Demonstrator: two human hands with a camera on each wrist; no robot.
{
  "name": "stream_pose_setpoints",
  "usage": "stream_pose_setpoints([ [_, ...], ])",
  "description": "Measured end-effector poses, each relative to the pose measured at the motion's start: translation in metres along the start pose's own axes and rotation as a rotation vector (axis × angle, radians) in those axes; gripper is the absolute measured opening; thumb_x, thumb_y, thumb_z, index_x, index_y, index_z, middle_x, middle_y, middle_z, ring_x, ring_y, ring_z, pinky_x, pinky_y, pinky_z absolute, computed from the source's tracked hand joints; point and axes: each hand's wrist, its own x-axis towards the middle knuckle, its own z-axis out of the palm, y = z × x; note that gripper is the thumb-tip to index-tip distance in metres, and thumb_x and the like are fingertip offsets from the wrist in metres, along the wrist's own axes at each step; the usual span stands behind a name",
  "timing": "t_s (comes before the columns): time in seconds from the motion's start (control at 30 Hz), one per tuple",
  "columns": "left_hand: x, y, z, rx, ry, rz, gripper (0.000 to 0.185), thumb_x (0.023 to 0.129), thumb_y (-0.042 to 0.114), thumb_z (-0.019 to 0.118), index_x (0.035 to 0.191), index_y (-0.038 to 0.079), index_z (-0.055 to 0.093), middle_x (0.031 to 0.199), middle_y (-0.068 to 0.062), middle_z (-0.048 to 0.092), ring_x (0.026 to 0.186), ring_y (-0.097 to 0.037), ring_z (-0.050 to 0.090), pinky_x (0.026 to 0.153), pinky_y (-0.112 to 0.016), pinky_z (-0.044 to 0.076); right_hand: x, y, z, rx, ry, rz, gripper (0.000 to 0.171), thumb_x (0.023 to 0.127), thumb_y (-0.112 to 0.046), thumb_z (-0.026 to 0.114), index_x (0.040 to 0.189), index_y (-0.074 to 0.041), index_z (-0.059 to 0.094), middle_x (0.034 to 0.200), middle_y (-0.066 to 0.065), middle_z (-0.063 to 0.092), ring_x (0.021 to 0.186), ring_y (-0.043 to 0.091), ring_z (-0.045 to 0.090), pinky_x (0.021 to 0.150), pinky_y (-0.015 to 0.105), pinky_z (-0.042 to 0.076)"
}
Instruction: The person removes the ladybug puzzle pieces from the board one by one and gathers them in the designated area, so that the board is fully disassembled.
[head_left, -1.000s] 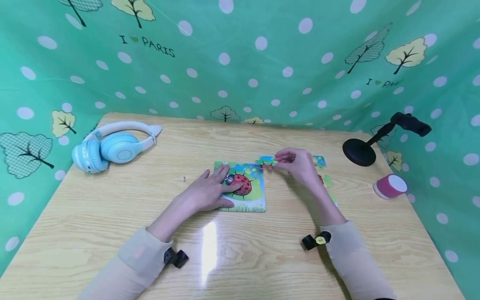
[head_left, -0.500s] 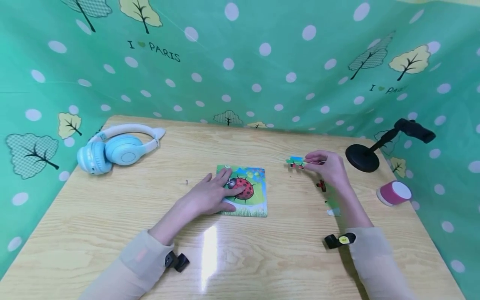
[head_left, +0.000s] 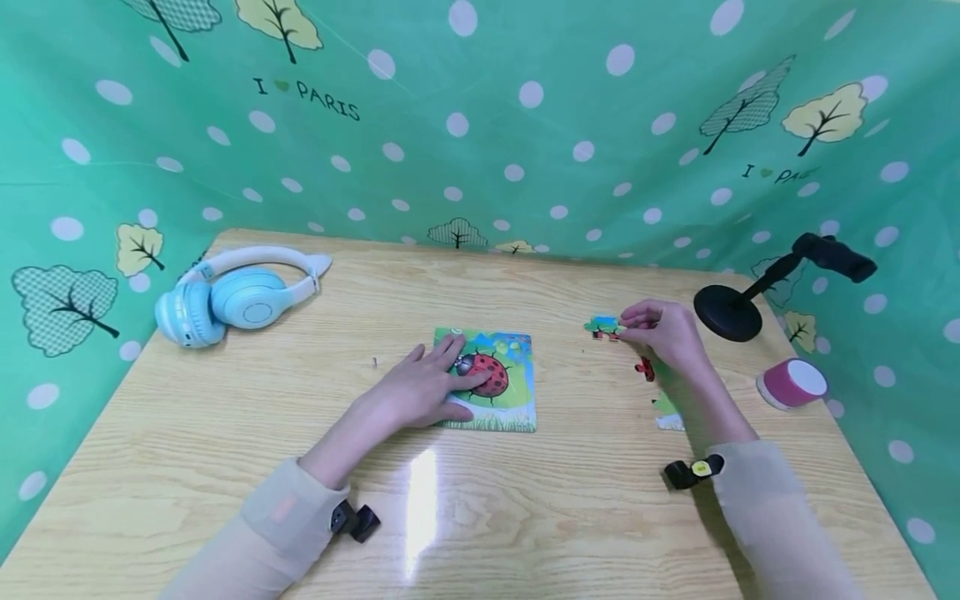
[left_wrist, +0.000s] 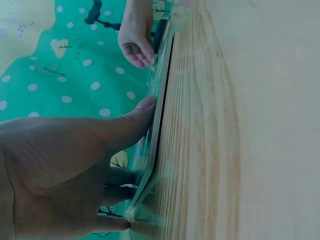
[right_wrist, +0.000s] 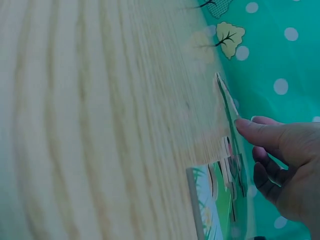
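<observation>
My left hand [head_left: 420, 387] rests spread on a square ladybug puzzle [head_left: 491, 408], covering its left part. In the left wrist view the thumb [left_wrist: 137, 117] lies on top of the puzzle near its edge. To the right of it, my right hand [head_left: 667, 333] pinches a blue and green puzzle piece [head_left: 600, 323] by its right end. The right wrist view shows that piece [right_wrist: 227, 100] low over the table at the thumb tip. Below the right hand lie a red puzzle piece [head_left: 645, 369] and a green and white piece [head_left: 666, 412], partly hidden by the arm.
Blue and white headphones [head_left: 243, 292] lie at the back left of the wooden table [head_left: 525, 517]. A black stand [head_left: 727, 312] and a pink cup-like container [head_left: 791, 383] are at the right edge. A green dotted cloth [head_left: 480, 125] hangs behind.
My right hand has moved right with the puzzle piece, away from the ladybug puzzle's upper right corner, travelling only slightly in the last half second. The left hand stays on the puzzle.
</observation>
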Motion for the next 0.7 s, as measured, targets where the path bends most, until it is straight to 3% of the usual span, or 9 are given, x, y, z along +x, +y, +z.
stream_pose_setpoints([
  [0.37,0.0003,0.0006,0.0006,0.007,-0.003,-0.011,0.066,0.098,0.051,0.063,0.157,0.033,0.042,0.173,-0.02,0.006,0.162,-0.039,0.008,0.128,-0.065,0.017,-0.0003,0.0025,0.0015,-0.045,-0.013,-0.007,0.021,0.089,-0.016,0.082,0.108,-0.011,0.076,0.102,0.011,0.079,0.083,0.018,0.066,0.067,0.018,0.051],
  [0.7,0.0009,0.0007,0.0016,0.024,0.012,-0.008,0.067,0.096,0.053,0.063,0.156,0.035,0.042,0.173,-0.02,0.008,0.162,-0.039,0.009,0.127,-0.065,0.019,-0.0042,-0.0039,-0.0003,-0.024,0.005,-0.023,0.02,0.09,-0.016,0.081,0.109,-0.012,0.075,0.102,0.01,0.08,0.082,0.018,0.064,0.065,0.019,0.051],
])
